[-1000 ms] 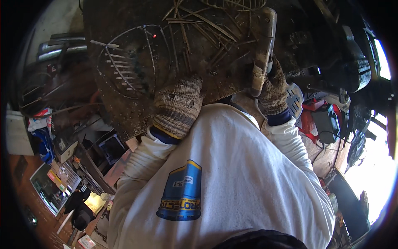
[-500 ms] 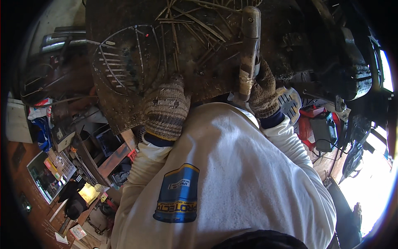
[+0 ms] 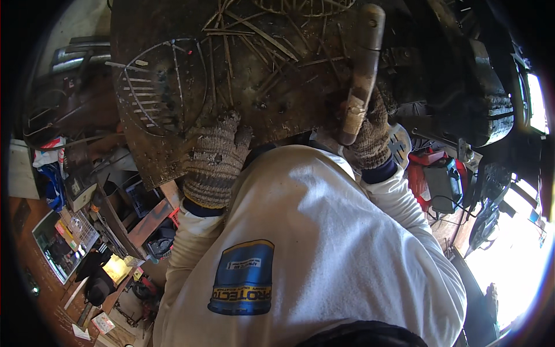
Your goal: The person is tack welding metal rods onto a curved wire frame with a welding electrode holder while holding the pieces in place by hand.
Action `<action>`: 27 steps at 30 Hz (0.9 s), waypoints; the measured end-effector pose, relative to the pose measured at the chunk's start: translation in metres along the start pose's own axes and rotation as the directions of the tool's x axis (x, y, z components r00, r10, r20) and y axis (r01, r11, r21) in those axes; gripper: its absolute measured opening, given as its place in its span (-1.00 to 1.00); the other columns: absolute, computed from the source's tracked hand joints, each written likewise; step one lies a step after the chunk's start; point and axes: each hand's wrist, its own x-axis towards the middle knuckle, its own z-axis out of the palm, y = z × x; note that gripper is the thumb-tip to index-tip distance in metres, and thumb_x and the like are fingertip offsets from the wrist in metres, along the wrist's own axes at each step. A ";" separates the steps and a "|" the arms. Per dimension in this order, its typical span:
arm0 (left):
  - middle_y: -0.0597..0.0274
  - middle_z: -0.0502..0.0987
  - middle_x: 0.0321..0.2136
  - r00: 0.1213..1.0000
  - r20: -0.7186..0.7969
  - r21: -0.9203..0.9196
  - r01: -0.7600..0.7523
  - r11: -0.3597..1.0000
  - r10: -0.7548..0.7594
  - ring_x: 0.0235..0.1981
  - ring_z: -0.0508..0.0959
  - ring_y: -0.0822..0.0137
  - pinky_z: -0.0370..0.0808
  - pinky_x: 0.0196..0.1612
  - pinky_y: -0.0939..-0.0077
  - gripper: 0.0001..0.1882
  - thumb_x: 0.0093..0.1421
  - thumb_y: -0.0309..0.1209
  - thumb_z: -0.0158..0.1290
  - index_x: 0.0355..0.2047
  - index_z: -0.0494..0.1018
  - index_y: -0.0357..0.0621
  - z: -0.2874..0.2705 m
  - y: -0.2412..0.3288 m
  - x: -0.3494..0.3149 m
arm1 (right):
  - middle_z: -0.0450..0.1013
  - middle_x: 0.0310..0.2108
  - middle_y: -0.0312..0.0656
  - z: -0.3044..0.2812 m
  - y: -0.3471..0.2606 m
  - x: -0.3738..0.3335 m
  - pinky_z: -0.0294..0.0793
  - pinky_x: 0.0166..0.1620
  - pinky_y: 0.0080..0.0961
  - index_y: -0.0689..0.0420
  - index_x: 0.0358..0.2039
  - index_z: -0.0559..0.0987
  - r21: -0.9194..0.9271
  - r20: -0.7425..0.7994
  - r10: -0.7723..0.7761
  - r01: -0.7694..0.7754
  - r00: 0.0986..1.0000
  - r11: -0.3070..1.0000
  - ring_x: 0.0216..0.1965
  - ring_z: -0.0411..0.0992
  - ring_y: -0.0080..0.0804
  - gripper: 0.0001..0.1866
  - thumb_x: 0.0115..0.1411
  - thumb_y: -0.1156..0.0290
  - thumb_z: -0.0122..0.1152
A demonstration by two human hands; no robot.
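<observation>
My left hand (image 3: 214, 162), in a striped brown knit glove, lies at the near edge of the dark worktable (image 3: 156, 156). Its fingers point away from me, the thumb stands apart, and I see nothing in it. My right hand (image 3: 374, 130), gloved alike, is closed at the lower part of a long rounded bar-shaped tool (image 3: 365, 72). That tool is worn brown and grey, with a small hole at its far end; its exact kind is unclear. The bar hides most of the right fingers. Left of centre on the table lies a curved thin-rod frame (image 3: 177, 75) with short crosspieces.
Loose thin rods (image 3: 254, 43) are scattered at the table's far middle, below a round ribbed rod piece (image 3: 306, 7). A slotted grey seat (image 3: 400, 141) and a red-and-grey machine (image 3: 442, 185) stand right. Cluttered shelving (image 3: 130, 222) is at left.
My left hand has shifted left, and its thumb now shows apart from the fingers. The bar-shaped tool has tilted, its far end swinging right. The whole view has shifted slightly.
</observation>
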 end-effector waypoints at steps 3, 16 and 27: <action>0.15 0.55 -0.07 0.997 0.070 -0.094 0.035 0.995 -0.029 -0.20 0.57 0.09 0.56 -0.16 0.19 -0.65 0.17 -0.21 0.10 -0.03 0.53 0.04 -0.017 -0.003 0.014 | 0.42 0.05 -0.19 -0.015 0.022 0.009 0.46 0.05 -0.52 0.13 0.20 0.31 0.760 0.011 0.117 -0.084 0.993 0.644 -0.01 0.45 -0.44 -0.46 0.25 0.37 0.26; 0.26 0.63 -0.23 0.973 0.021 -0.193 0.228 0.954 -0.228 -0.33 0.58 0.17 0.55 -0.27 0.27 -0.63 0.20 -0.04 0.07 -0.14 0.58 0.03 0.009 0.019 0.055 | 0.42 0.04 -0.19 0.005 -0.012 -0.006 0.46 0.08 -0.47 0.13 0.17 0.34 0.295 -0.202 -0.005 0.066 0.979 0.953 0.03 0.44 -0.42 -0.51 0.25 0.46 0.22; 0.23 0.61 -0.23 0.943 0.139 -0.096 0.316 0.944 -0.302 -0.28 0.60 0.21 0.57 -0.22 0.28 -0.66 0.19 -0.14 0.11 -0.07 0.55 0.07 0.011 0.016 0.043 | 0.41 0.02 -0.17 -0.003 0.025 -0.002 0.49 0.06 -0.48 0.13 0.18 0.33 0.593 -0.135 -0.209 0.248 0.969 0.766 0.01 0.44 -0.40 -0.65 0.40 0.41 -0.04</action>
